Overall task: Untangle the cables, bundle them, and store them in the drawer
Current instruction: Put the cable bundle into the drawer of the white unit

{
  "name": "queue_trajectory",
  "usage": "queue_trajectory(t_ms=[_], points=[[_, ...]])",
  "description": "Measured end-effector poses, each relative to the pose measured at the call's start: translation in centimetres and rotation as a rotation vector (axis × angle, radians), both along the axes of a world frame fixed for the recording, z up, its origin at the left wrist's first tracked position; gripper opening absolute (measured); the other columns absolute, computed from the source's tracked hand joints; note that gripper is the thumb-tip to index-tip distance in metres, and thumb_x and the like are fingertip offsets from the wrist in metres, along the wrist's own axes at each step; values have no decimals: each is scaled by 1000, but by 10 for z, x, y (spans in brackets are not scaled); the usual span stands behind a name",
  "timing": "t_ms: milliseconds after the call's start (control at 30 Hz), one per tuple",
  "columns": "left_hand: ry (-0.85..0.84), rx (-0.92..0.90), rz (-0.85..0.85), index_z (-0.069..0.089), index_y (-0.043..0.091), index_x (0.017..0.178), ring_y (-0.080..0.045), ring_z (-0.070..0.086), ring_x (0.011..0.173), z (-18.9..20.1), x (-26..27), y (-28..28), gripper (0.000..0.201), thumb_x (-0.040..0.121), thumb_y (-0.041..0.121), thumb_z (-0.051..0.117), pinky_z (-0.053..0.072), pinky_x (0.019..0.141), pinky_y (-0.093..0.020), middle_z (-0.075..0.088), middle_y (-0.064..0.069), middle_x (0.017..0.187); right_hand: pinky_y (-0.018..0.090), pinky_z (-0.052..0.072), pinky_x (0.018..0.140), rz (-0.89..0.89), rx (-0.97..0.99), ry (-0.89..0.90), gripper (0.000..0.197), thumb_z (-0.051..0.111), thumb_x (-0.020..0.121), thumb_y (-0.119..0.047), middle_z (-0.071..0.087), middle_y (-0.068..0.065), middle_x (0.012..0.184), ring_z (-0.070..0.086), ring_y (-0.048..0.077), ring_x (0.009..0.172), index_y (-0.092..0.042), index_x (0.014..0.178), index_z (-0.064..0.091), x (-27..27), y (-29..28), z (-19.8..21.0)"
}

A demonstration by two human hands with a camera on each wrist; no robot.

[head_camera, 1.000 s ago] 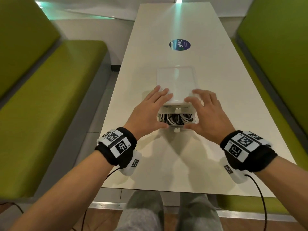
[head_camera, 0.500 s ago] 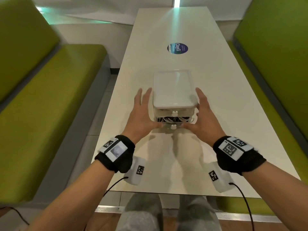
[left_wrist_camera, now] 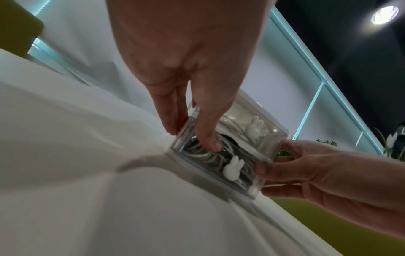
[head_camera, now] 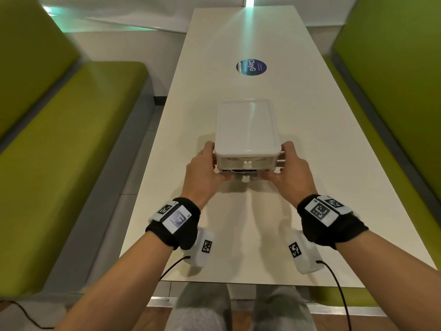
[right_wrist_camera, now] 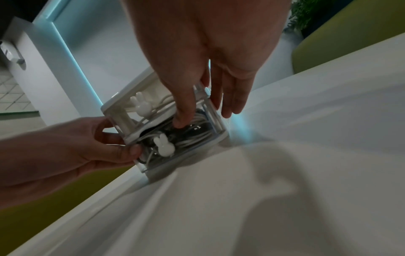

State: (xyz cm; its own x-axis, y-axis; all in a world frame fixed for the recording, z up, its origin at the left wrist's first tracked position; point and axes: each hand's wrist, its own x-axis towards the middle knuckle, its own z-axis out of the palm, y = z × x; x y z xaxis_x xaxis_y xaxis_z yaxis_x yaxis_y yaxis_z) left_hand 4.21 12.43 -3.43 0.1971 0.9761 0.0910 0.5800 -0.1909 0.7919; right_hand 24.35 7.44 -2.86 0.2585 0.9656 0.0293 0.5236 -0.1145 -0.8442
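Here the left hand (head_camera: 202,172) and right hand (head_camera: 290,170) clasp the clear two-drawer box (head_camera: 247,132) from either side, thumbs pressed on the lower drawer front (left_wrist_camera: 215,162), fingers along the walls. Coiled cables (right_wrist_camera: 192,136) lie inside. The box's long axis runs away down the white table (head_camera: 310,130), rabbit-shaped knobs (right_wrist_camera: 164,143) facing the person.

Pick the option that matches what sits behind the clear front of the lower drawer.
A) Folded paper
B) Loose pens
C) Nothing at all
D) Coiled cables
D: through the lower drawer, the left wrist view shows coiled cables in white and black loops behind the rabbit-shaped knob, with the left hand and right hand gripping the drawer unit's sides.
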Motion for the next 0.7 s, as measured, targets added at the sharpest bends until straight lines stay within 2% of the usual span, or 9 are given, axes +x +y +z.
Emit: queue_trajectory(t_ms=[67,167,233,300,367,433,500,567,700], points=[[-11,3,15,48,24,108,-14,64,85,-1,2,2,67,58,35,90,55,75,-42,66,7,95,31,51,63,-12,6,-43,52,83,71,-25,61,-6,98,64,17,80,-23,101,40,-1,2,0],[-50,-6,42,50,26,110,-7,64,85,-1,3,2,63,61,30,90,57,75,-35,68,9,96,29,43,54,-28,15,-87,50,81,72,-27,59,-9,96,59,16,65,-24,96,37,-2,2,0],[-66,-8,49,51,27,110,-2,63,86,-1,3,1,60,64,25,89,57,76,-30,67,11,97,27,39,52,-33,24,-84,48,80,74,-26,59,-10,98,57,14,62,-25,95,36,-2,1,-1],[-52,-4,43,50,28,112,-3,62,89,0,3,-1,59,67,24,88,57,77,-31,66,12,100,23,40,53,-28,22,-73,48,79,77,-26,57,-11,100,59,11,64,-26,100,37,-5,0,0],[-30,-13,56,49,28,118,-7,64,92,1,3,-4,63,68,28,86,57,81,-36,65,10,107,21,43,56,-40,3,-46,55,80,76,-32,53,-13,104,62,9,68,-25,113,39,-7,-5,2],[-30,-57,103,47,28,124,-5,66,87,2,1,-7,67,69,35,85,54,84,-36,63,8,112,19,45,61,-99,-45,9,65,80,75,-36,51,-9,112,65,11,75,-22,124,40,-8,-10,1],[-49,-108,132,51,24,123,3,63,78,4,-1,-12,59,74,36,82,53,80,-28,65,8,107,25,52,71,-163,-99,133,57,77,76,-42,56,-8,112,66,15,89,-21,119,46,-7,-14,-3],[-72,-126,150,55,22,115,7,60,75,4,1,-14,42,80,33,77,52,75,-27,66,8,103,39,54,86,-200,-118,238,41,73,79,-47,62,-7,106,67,19,95,-23,106,53,-8,-16,-9],[-67,-115,193,55,22,107,4,60,75,9,11,-8,30,85,34,72,46,71,-27,66,8,100,44,53,89,-247,-79,242,35,67,84,-49,65,-5,102,68,22,94,-22,102,54,-10,-4,-11]])
